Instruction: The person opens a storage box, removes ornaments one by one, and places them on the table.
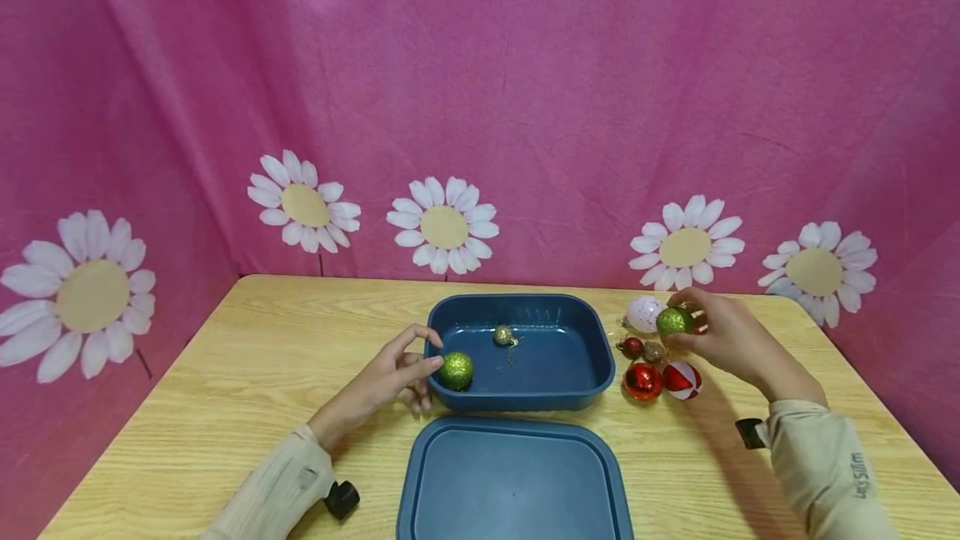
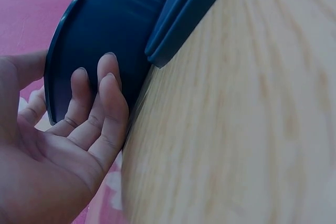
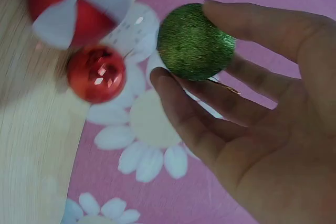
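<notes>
In the head view my left hand [image 1: 397, 369] is at the left end of a dark blue box [image 1: 525, 401]. Its thumb and index finger reach over the rim beside a green glitter Christmas ball [image 1: 455, 371], the thumb tip right at the ball. The other fingers lie loosely bent along the outer wall, as the left wrist view shows. A small gold ball [image 1: 502, 335] lies inside the box. My right hand [image 1: 723, 336] pinches another green glitter ball [image 3: 195, 42] between thumb and fingertips, above the ornaments right of the box. A gold hanging loop [image 3: 226, 85] trails below it.
Right of the box sit a white speckled ornament [image 1: 645, 314], a small red ball [image 1: 632, 347], a small gold ball [image 1: 654, 352], a shiny red ball [image 1: 642, 382] and a red-and-white ball [image 1: 682, 380]. A blue lid [image 1: 514, 482] lies in front of the box. Pink curtain [image 1: 525, 90] stands behind.
</notes>
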